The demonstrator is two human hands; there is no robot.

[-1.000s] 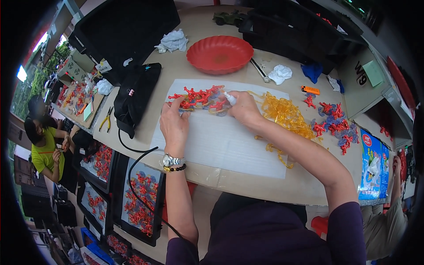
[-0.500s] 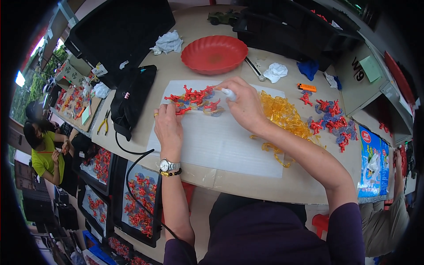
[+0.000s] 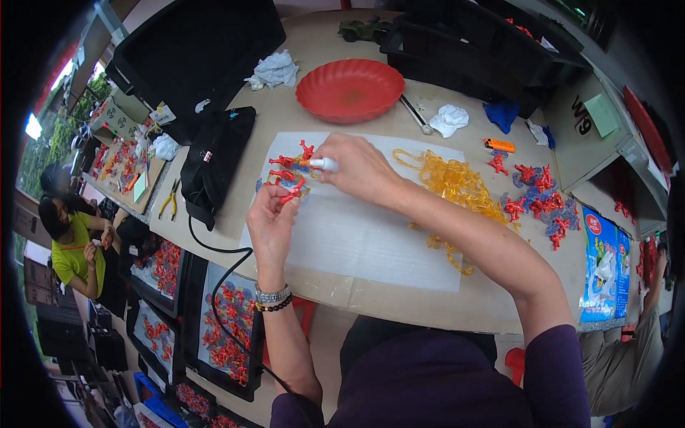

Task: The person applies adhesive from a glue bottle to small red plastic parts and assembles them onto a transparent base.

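Observation:
My left hand [image 3: 271, 220] pinches a small red figure [image 3: 292, 193] between thumb and fingertips, over the left part of a white sheet [image 3: 371, 239]. A small white squeeze bottle with an orange tip [image 3: 325, 165] is gripped in my right hand [image 3: 358, 168]. Its tip points left, close to more red figures [image 3: 283, 168] lying on the sheet just beyond my left hand. Bits of clear bluish and yellow plastic show around them. Whether the tip touches a figure I cannot tell. To the right, a heap of translucent yellow pieces [image 3: 457, 180] spreads partly over the sheet.
A red scalloped plate [image 3: 349, 89] stands at the back. More red figures with bluish parts [image 3: 546, 200] and an orange lighter [image 3: 499, 145] lie right. Pliers [image 3: 170, 200] and a black bag [image 3: 214, 167] are left; filled black trays [image 3: 227, 335] stand below. A co-worker [image 3: 75, 246] sits far left.
My right hand has moved left with the bottle, toward the figures. My left hand now has a red figure raised in its fingertips, and fewer figures show on the sheet's upper part.

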